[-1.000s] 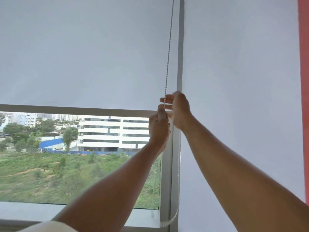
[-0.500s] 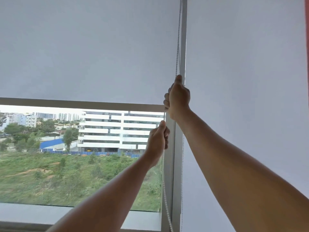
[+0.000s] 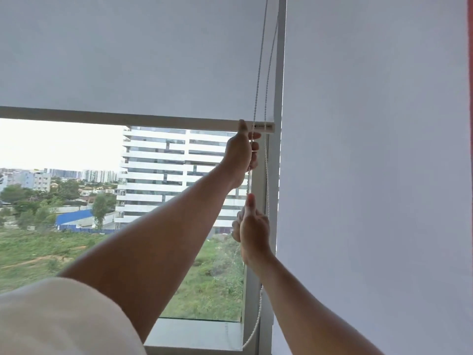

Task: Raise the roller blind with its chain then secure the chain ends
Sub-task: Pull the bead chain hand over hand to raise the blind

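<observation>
A pale grey roller blind [image 3: 133,60] covers the upper part of the left window; its bottom bar [image 3: 153,118] sits a little above mid height. A white bead chain [image 3: 258,80] hangs as two strands along the blind's right edge and loops low near the sill. My left hand [image 3: 242,155] is the upper one, closed on the front strand just under the bottom bar. My right hand [image 3: 252,231] grips the same strand lower down, thumb pointing up.
A grey window frame post [image 3: 280,73] stands right of the chain. A second blind [image 3: 371,162] is fully lowered on the right. The window sill [image 3: 194,331] lies below, and a red wall edge [image 3: 470,47] runs at the far right.
The hands have swapped places: my left hand rose to the top grip, my right hand dropped below it. The blind's bottom bar sits higher over the building outside.
</observation>
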Available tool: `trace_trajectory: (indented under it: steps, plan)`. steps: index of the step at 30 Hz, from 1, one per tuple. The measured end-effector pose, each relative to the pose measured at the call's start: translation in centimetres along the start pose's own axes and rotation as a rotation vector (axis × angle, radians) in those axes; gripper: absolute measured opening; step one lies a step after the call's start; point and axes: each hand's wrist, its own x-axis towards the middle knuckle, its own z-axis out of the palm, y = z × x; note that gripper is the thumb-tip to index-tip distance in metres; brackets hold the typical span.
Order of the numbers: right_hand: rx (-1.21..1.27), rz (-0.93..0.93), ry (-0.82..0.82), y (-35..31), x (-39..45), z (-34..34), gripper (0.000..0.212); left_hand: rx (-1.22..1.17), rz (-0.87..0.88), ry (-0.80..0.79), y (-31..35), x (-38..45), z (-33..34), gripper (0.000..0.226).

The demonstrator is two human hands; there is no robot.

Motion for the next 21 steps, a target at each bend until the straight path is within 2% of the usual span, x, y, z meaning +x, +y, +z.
trace_trajectory:
  steps: [2,5,7,10,14,18,21]
  plan:
    - [0.028,0.015,-0.051,-0.1,-0.1,0.0,0.055,0.053,0.007,0.131,0.3,0.2,0.8,0.049]
    - [0.07,0.031,-0.111,-0.6,0.5,0.1,0.057,0.032,0.141,0.315,0.0,0.6,1.4,0.055]
    - [0.011,0.038,-0.124,-0.7,1.3,-0.3,0.058,-0.009,0.233,0.312,-0.2,0.5,1.6,0.056]
    - [-0.075,0.09,-0.129,-1.6,2.4,-0.6,0.044,-0.064,0.297,0.269,-0.3,0.3,1.5,0.057]
    - [-0.044,0.098,-0.022,-5.2,4.6,-0.4,0.037,-0.067,0.346,0.246,-0.4,0.0,1.5,0.06]
    - [0.011,0.008,-0.019,-10.3,6.2,0.3,0.044,-0.024,0.402,0.278,-0.5,-0.5,2.1,0.06]
    - [0.06,-0.054,-0.082,-13.2,6.7,0.9,0.054,-0.006,0.411,0.239,-1.6,-1.1,2.2,0.06]
